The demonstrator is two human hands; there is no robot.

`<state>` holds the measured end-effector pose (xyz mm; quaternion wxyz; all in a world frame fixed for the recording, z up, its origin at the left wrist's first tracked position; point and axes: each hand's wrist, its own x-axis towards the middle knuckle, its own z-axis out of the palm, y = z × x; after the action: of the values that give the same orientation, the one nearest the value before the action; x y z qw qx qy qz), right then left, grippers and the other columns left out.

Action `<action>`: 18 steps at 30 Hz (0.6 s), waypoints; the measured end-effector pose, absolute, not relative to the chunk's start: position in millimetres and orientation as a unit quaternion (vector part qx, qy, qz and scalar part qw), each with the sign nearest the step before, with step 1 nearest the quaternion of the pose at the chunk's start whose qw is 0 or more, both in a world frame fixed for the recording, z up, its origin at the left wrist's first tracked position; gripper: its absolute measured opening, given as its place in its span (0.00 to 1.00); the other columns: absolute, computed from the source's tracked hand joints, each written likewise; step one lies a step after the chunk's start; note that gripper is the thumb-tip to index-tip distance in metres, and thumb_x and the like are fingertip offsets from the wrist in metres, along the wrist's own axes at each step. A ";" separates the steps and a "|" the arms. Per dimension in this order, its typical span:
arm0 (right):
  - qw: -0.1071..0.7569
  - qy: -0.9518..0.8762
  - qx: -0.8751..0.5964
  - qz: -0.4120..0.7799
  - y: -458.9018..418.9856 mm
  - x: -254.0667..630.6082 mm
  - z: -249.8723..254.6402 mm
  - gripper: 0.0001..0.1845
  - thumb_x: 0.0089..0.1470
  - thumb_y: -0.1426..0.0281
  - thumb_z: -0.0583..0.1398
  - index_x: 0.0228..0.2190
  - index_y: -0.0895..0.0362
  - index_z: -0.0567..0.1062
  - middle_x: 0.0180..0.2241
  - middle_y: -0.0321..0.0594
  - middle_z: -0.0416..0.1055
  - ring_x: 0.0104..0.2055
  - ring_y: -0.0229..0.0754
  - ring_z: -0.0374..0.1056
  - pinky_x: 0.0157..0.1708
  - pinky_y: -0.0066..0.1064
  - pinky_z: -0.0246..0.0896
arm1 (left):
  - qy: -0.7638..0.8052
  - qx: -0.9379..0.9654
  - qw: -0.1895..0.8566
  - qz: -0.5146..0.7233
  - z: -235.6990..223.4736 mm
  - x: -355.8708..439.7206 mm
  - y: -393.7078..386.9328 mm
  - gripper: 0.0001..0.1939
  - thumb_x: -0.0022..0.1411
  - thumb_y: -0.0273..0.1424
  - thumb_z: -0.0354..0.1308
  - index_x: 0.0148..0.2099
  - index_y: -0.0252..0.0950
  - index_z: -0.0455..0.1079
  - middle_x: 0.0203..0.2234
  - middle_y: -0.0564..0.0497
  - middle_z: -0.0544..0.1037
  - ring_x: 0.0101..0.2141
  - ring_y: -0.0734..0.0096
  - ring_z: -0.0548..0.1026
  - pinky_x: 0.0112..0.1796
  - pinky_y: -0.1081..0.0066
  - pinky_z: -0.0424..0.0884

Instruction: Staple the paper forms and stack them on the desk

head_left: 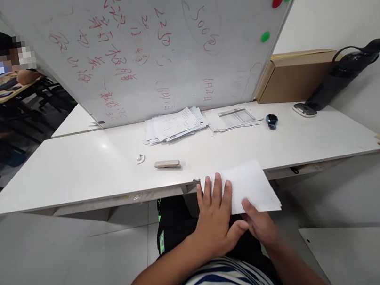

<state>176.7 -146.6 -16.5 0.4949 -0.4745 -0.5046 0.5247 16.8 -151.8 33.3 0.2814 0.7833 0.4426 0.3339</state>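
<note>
Basically, sheets: a small white stack (248, 184) held at the near edge of the bench (73, 172), straight ahead of the lap, its far part overlapping that edge in view (whether it touches the surface, I cannot tell).
Long axis of stack: unclear, since fingers cover its left side; layers show at the near right corner.
Left hand (214, 227): open, nearly flat, fingers slightly spread and pointing away from the body, laid over the stack's left part.
Right hand (262, 226): closed on the stack's near edge, thumb on top; the fingers beneath are hidden.
Stapler (167, 165): on the bench, beyond the stack and to its left, untouched; length roughly left to right, nearer the left hand.
Paper piles: one (175, 125) beyond the stapler, another (234, 118) to its right, both by the whiteboard (179, 68).
</note>
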 end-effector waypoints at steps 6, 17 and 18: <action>0.382 -0.679 -0.479 0.404 -115.5 195.4 35.5 0.22 0.60 0.60 0.56 0.55 0.46 0.71 0.57 0.37 0.68 0.60 0.52 0.62 0.62 0.48 0.54 | 0.491 0.743 0.278 0.361 13.4 1.3 -130.6 0.38 0.64 0.47 0.52 0.70 0.55 0.38 0.70 0.51 0.36 0.68 0.50 0.33 0.62 0.41 0.36; 0.339 -0.779 -0.386 0.359 -87.6 220.1 68.3 0.17 0.62 0.63 0.55 0.49 0.49 0.76 0.50 0.40 0.74 0.53 0.47 0.69 0.54 0.40 0.64 | 0.431 0.724 0.364 0.398 49.8 -44.1 -89.2 0.35 0.56 0.38 0.64 0.64 0.42 0.57 0.56 0.43 0.69 0.58 0.56 0.65 0.57 0.56 0.62; 0.358 -0.750 -0.440 0.340 -81.1 215.9 63.1 0.16 0.61 0.62 0.56 0.48 0.50 0.77 0.49 0.40 0.75 0.52 0.48 0.71 0.53 0.41 0.65 | 0.436 0.730 0.356 0.388 50.1 -42.2 -83.3 0.29 0.57 0.37 0.64 0.60 0.41 0.62 0.50 0.45 0.74 0.54 0.58 0.69 0.55 0.57 0.64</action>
<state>215.9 -81.1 63.1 0.3583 -0.4403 -0.7499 0.3398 -42.2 -83.3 50.1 0.3562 0.7297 0.4356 0.3884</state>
